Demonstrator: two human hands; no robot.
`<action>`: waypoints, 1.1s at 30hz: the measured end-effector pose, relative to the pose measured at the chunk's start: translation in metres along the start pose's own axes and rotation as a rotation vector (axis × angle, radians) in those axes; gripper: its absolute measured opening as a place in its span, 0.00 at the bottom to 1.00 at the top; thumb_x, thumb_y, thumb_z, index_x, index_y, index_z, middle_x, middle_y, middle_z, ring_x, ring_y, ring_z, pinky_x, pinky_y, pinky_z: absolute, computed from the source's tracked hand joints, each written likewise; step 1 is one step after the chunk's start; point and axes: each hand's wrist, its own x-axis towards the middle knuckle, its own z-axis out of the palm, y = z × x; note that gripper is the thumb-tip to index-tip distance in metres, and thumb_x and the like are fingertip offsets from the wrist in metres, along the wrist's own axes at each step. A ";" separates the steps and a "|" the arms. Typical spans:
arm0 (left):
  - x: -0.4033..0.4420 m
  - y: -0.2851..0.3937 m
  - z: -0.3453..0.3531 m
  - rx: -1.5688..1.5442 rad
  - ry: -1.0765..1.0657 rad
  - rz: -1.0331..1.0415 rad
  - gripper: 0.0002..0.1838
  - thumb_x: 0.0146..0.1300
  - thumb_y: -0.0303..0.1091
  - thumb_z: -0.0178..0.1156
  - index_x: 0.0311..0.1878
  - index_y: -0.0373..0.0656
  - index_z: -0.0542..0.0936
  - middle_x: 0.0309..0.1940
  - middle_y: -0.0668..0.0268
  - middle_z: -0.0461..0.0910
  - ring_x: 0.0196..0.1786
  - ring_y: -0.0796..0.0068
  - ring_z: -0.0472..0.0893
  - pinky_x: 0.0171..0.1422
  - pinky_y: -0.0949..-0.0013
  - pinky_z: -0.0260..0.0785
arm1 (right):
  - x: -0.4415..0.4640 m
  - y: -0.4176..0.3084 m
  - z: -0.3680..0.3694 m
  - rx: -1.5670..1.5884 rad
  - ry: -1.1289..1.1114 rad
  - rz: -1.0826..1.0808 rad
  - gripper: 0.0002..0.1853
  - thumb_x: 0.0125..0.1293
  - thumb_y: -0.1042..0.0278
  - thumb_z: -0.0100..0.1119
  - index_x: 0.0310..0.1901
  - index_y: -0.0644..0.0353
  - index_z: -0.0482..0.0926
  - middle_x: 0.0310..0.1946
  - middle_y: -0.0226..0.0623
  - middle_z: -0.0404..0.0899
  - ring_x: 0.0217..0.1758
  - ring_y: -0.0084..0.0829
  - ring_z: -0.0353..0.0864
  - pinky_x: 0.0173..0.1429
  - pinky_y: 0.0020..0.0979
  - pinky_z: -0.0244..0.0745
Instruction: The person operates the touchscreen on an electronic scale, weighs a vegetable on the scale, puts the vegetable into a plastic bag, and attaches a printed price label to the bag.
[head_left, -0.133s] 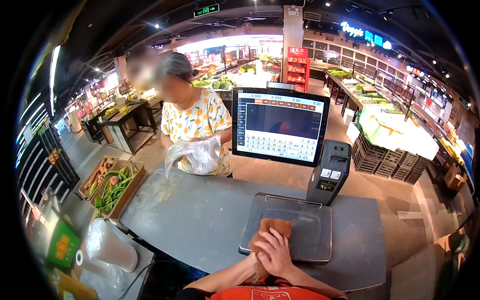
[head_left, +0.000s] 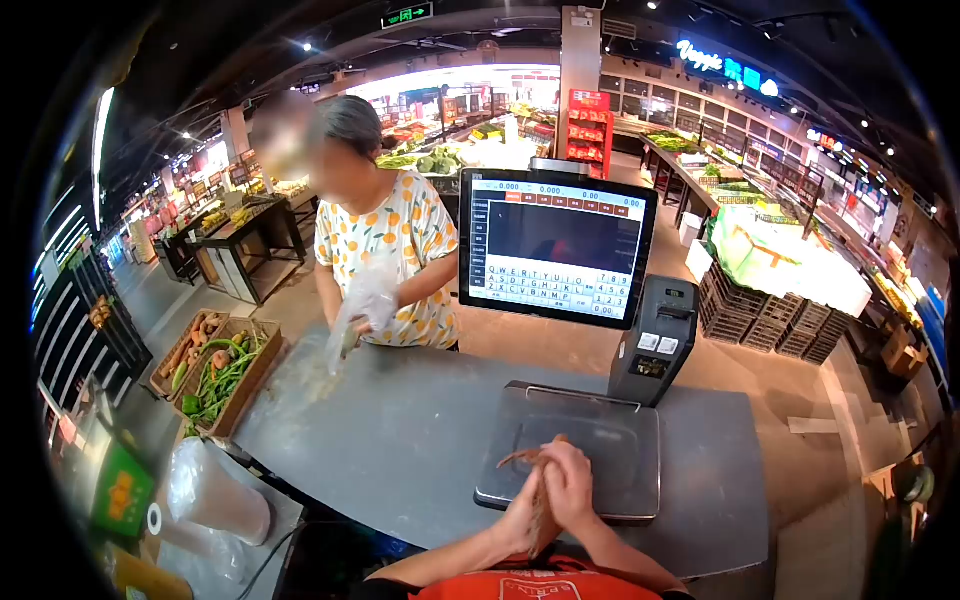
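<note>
A brown cloth (head_left: 541, 512) is bunched between my two hands, over the near edge of the weighing scale's platform (head_left: 615, 440). My left hand (head_left: 522, 515) is closed on its left side. My right hand (head_left: 568, 484) wraps it from the right, fingers folded over the top. One corner of the cloth sticks out to the left above my fingers. Behind the platform stand the scale's touchscreen (head_left: 556, 235) and a dark printer unit (head_left: 654, 340).
Across the grey counter (head_left: 400, 430) stands a person (head_left: 385, 250) in an orange-print shirt, handling a clear plastic bag (head_left: 370, 295). Vegetable baskets (head_left: 255, 385) sit at the counter's left end. Rolls of plastic bags (head_left: 225, 500) stand nearer, at lower left.
The cloth was spread under my right hand on the platform; now it is gathered up between both hands. The other person's plastic bag has shifted left and hangs lower.
</note>
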 end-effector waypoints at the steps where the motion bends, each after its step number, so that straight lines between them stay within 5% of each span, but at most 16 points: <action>1: 0.001 -0.003 0.002 -0.083 0.007 -0.125 0.32 0.68 0.57 0.36 0.68 0.49 0.53 0.67 0.66 0.55 0.69 0.67 0.54 0.70 0.61 0.47 | 0.005 0.010 -0.005 0.068 0.065 0.124 0.13 0.65 0.64 0.46 0.48 0.58 0.74 0.43 0.40 0.77 0.43 0.40 0.76 0.49 0.33 0.69; 3: 0.002 -0.026 -0.006 0.204 -0.117 0.072 0.35 0.66 0.58 0.37 0.68 0.44 0.52 0.67 0.63 0.55 0.68 0.65 0.56 0.71 0.62 0.45 | 0.014 0.012 -0.017 0.234 0.239 0.320 0.13 0.66 0.66 0.44 0.46 0.62 0.73 0.36 0.37 0.78 0.39 0.35 0.77 0.46 0.29 0.70; 5: 0.001 -0.028 -0.013 0.340 -0.163 0.055 0.36 0.66 0.58 0.37 0.69 0.43 0.50 0.67 0.61 0.54 0.69 0.65 0.55 0.72 0.63 0.42 | 0.019 0.017 -0.035 0.938 0.332 0.667 0.16 0.67 0.63 0.41 0.50 0.62 0.70 0.42 0.42 0.75 0.43 0.35 0.76 0.49 0.30 0.70; 7: -0.001 0.003 -0.002 0.226 -0.416 0.097 0.35 0.66 0.58 0.37 0.69 0.43 0.51 0.67 0.60 0.54 0.69 0.65 0.55 0.72 0.62 0.45 | 0.013 0.014 -0.053 1.526 0.150 0.846 0.21 0.67 0.54 0.40 0.54 0.60 0.67 0.45 0.44 0.73 0.44 0.40 0.76 0.52 0.33 0.70; 8: 0.000 0.015 0.003 0.166 -0.541 0.116 0.35 0.67 0.58 0.37 0.69 0.42 0.51 0.67 0.59 0.54 0.69 0.66 0.55 0.71 0.62 0.46 | 0.002 0.029 -0.054 1.614 0.004 0.774 0.28 0.66 0.45 0.36 0.57 0.58 0.66 0.49 0.46 0.71 0.47 0.47 0.74 0.52 0.39 0.70; 12: 0.037 0.008 -0.013 -0.427 -0.603 -0.121 0.31 0.69 0.54 0.35 0.65 0.40 0.58 0.61 0.57 0.65 0.62 0.63 0.67 0.61 0.62 0.66 | -0.027 0.025 -0.026 1.858 -0.175 0.725 0.28 0.65 0.44 0.38 0.57 0.58 0.66 0.50 0.47 0.70 0.48 0.47 0.73 0.50 0.39 0.72; 16: 0.048 -0.006 -0.036 -0.477 -0.697 -0.180 0.30 0.69 0.51 0.36 0.65 0.39 0.58 0.61 0.58 0.65 0.62 0.66 0.67 0.62 0.65 0.66 | -0.028 0.012 -0.022 1.895 -0.215 0.749 0.28 0.64 0.44 0.40 0.56 0.59 0.66 0.50 0.47 0.70 0.49 0.47 0.72 0.48 0.40 0.73; 20: 0.027 0.008 -0.015 0.036 -0.473 -0.151 0.28 0.69 0.48 0.41 0.65 0.39 0.58 0.65 0.61 0.58 0.66 0.71 0.61 0.66 0.70 0.57 | -0.018 -0.001 -0.048 1.790 -0.104 0.820 0.29 0.63 0.43 0.41 0.56 0.59 0.66 0.50 0.48 0.69 0.50 0.47 0.72 0.46 0.40 0.74; 24: 0.011 0.016 -0.038 0.573 -0.358 -0.047 0.23 0.68 0.40 0.46 0.63 0.41 0.62 0.60 0.63 0.65 0.62 0.73 0.66 0.62 0.72 0.60 | -0.008 -0.016 -0.090 1.547 0.356 0.839 0.27 0.62 0.44 0.44 0.53 0.59 0.67 0.49 0.48 0.69 0.49 0.46 0.72 0.43 0.40 0.74; 27: -0.006 0.029 -0.075 0.476 -0.119 0.033 0.17 0.68 0.40 0.47 0.54 0.40 0.71 0.49 0.64 0.74 0.52 0.74 0.74 0.56 0.73 0.65 | -0.003 -0.011 -0.142 1.226 0.813 0.811 0.22 0.61 0.48 0.49 0.45 0.58 0.71 0.46 0.46 0.70 0.42 0.41 0.74 0.40 0.37 0.73; 29: -0.009 0.034 -0.113 0.281 0.091 0.117 0.11 0.67 0.38 0.48 0.41 0.41 0.75 0.34 0.67 0.77 0.38 0.76 0.77 0.46 0.74 0.69 | -0.025 0.037 -0.183 0.777 0.835 0.737 0.19 0.61 0.50 0.50 0.43 0.58 0.73 0.45 0.44 0.71 0.38 0.41 0.75 0.39 0.38 0.73; 33: -0.009 0.051 -0.190 0.073 0.480 0.352 0.10 0.64 0.36 0.49 0.31 0.43 0.74 0.24 0.69 0.73 0.28 0.78 0.73 0.37 0.74 0.68 | -0.097 0.165 -0.230 -0.312 0.550 0.765 0.14 0.58 0.62 0.53 0.41 0.62 0.73 0.38 0.42 0.75 0.39 0.36 0.75 0.41 0.33 0.71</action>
